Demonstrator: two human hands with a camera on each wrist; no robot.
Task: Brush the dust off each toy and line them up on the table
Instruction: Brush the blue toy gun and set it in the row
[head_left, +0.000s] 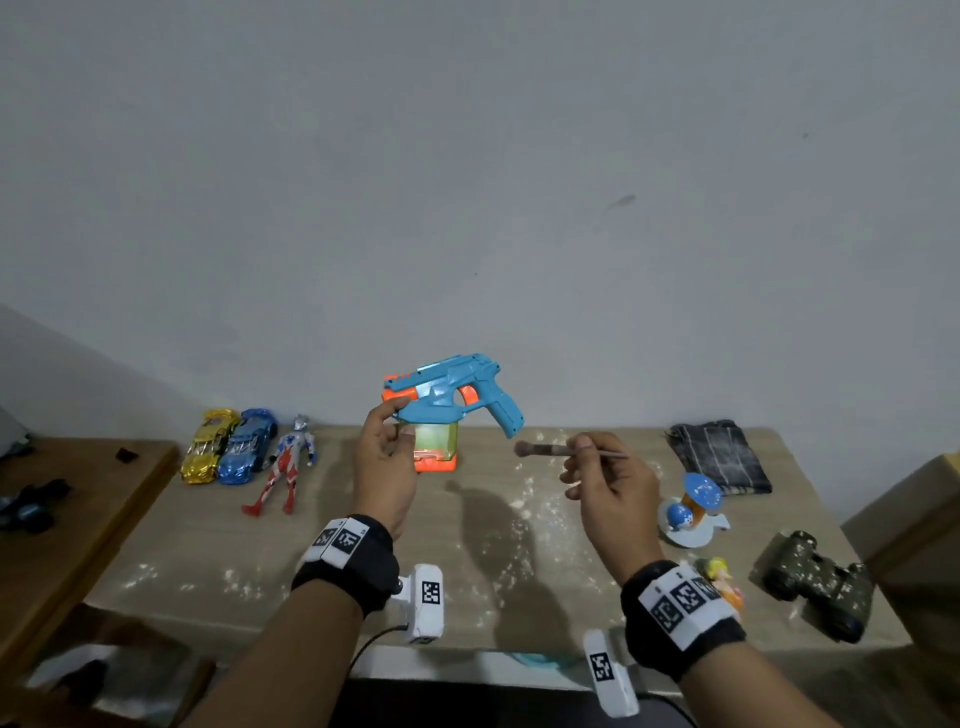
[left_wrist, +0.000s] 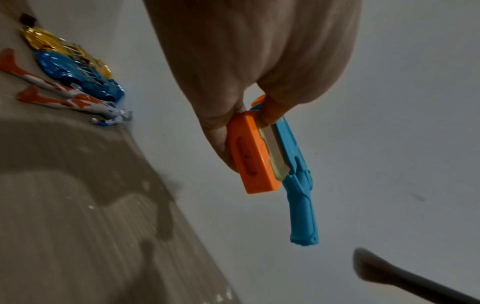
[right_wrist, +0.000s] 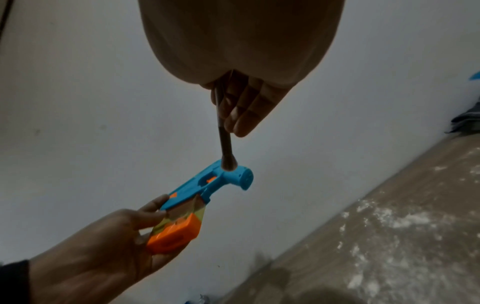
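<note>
My left hand (head_left: 387, 457) holds a blue and orange toy gun (head_left: 452, 400) up above the table, fingers curled round its orange-based clear magazine (left_wrist: 257, 156). My right hand (head_left: 597, 467) pinches a small brush (head_left: 550, 450) by its thin handle, bristles pointing left, just below the gun's grip (right_wrist: 241, 176). At the table's back left lie a gold toy car (head_left: 205, 447), a blue toy car (head_left: 247, 447) and a red and silver figure (head_left: 283, 467), side by side. A blue and white mushroom toy (head_left: 693, 512), a small yellow-haired figure (head_left: 722, 577) and camouflage binoculars (head_left: 815, 582) sit at the right.
White dust (head_left: 519, 514) speckles the beige table (head_left: 467, 561). A folded dark cloth (head_left: 719, 457) lies at the back right. A wooden side table (head_left: 78, 509) with dark items stands to the left. A plain wall rises right behind the table.
</note>
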